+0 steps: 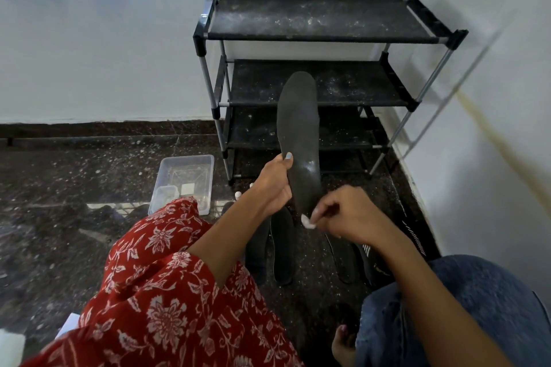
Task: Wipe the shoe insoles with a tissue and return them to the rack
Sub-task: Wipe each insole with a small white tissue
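A red floral sleeve (167,286) leads to the left hand (272,185), gripping an upright dark insole (299,134). Below that grip, the right hand (348,214) pinches a tissue (306,221) at the heel, before the rack (322,27).

The insole (299,140) held up is dark grey, faintly speckled, and the wad of tissue (307,221) at its heel is white. The rack (313,19) is black fabric dusted with pale flecks, on silver poles. The sleeve (155,286) is red with white flowers, the knee (477,307) blue denim, the floor (74,176) dark speckled stone, the tub (186,180) clear, the walls (89,39) white
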A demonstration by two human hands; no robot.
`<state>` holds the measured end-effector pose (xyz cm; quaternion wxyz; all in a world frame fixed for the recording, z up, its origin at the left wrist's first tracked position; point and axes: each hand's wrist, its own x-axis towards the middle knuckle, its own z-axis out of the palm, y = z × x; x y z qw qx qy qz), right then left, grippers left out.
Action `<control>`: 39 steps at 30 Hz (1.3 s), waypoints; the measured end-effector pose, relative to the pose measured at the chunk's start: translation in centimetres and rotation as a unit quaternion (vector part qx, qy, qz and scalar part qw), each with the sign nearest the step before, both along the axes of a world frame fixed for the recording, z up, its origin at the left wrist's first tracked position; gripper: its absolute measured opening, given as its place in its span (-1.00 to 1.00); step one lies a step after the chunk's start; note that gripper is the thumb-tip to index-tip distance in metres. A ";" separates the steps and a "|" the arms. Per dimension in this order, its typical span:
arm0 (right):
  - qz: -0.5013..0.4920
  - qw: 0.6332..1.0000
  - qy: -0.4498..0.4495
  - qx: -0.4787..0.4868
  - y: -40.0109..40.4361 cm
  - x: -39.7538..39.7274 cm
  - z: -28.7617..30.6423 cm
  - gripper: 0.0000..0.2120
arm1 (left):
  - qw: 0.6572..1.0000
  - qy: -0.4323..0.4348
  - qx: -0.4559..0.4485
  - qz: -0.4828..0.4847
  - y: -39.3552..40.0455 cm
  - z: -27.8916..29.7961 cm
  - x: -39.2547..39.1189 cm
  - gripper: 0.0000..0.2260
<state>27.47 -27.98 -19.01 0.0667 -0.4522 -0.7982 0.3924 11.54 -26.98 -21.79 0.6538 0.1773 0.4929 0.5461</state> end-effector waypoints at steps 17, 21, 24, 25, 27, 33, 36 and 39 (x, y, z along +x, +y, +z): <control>0.015 0.999 -0.018 0.034 0.6 0.4 -1.0 -0.90 | 1.000 0.011 -0.011 -0.006 0.4 -1.0 -0.3 -0.69; -0.096 0.980 0.118 0.127 0.9 -0.2 -0.7 -0.83 | 1.000 -0.003 -0.003 0.005 0.6 -0.8 -0.3 -0.69; -0.041 0.989 0.049 0.135 0.8 -0.8 -1.3 -0.82 | 1.000 -0.019 0.001 0.003 0.6 -0.7 -0.2 -0.70; -0.011 0.994 0.013 0.107 0.6 -0.7 -1.3 -0.85 | 1.000 -0.018 0.002 0.001 0.5 -0.7 -0.2 -0.70; 0.024 0.998 -0.021 0.051 0.5 -0.3 -1.0 -0.92 | 1.000 -0.008 0.001 -0.004 0.4 -0.6 -0.2 -0.70; -0.056 0.979 0.130 0.150 1.4 -1.6 -0.4 -0.81 | 1.000 0.012 0.003 -0.017 0.5 -0.5 0.1 -0.70; 0.000 0.989 0.065 0.130 0.9 -2.0 -1.0 -0.81 | 1.000 0.004 0.004 -0.013 0.5 -0.7 0.0 -0.71; 0.042 0.997 0.008 0.067 0.4 -1.4 -0.8 -0.89 | 1.000 -0.006 0.004 -0.015 0.5 -0.8 -0.2 -0.69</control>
